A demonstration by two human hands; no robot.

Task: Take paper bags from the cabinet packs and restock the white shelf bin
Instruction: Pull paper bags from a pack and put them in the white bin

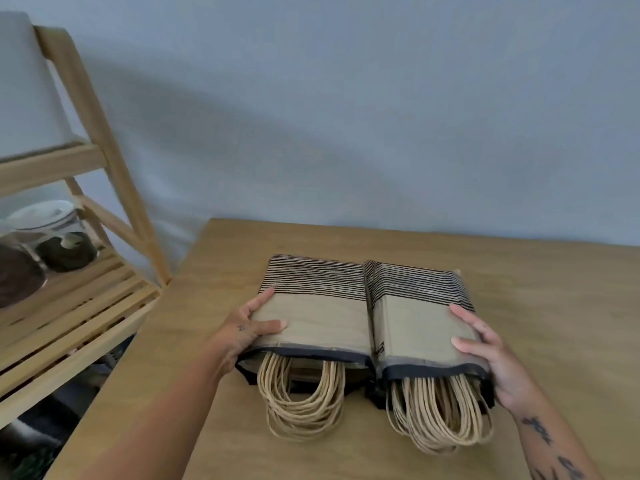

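The left pack and the right pack lie flat and touching on the wooden top. Each is clasped at its outer edge, by the left hand with the thumb laid on top and by the right hand with fingers curled over the side. Inward of both grips nothing is supported, so the inner edges could sag if lifted. Nearer than the grips, cord handles spill from the open ends, and bags could be dragged out. The white bin is seen far beyond the left grip.

place: home-like | wooden shelf with jars | wooden table
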